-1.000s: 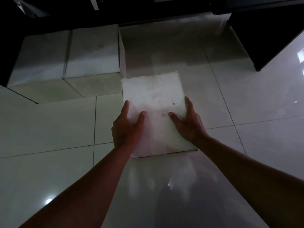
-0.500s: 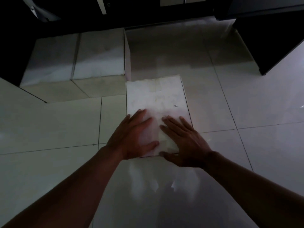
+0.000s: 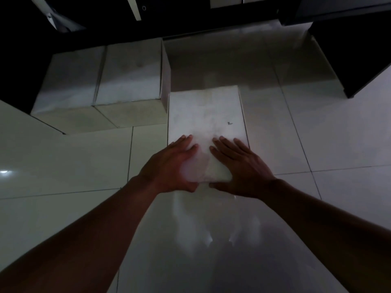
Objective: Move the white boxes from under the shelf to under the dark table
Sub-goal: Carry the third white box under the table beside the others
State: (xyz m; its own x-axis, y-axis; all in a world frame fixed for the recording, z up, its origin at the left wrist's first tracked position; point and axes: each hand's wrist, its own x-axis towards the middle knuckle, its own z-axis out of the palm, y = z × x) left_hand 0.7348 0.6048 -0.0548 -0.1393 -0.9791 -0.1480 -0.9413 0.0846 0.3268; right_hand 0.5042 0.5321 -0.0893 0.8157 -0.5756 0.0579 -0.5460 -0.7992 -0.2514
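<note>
the left hand [image 3: 171,166] and right hand [image 3: 239,168] were laid flat, fingers spread, on the near end of a white box [image 3: 206,115] on the tiled floor [image 3: 63,166]. two more boxes [image 3: 114,75] were seen beyond-left, under dark furniture [image 3: 17,60].

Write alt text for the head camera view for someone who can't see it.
Both hands, left and right, lie flat on the near end of a white box on a glossy tiled floor. Two more boxes sit side by side under a dark table, behind and to its left.
</note>
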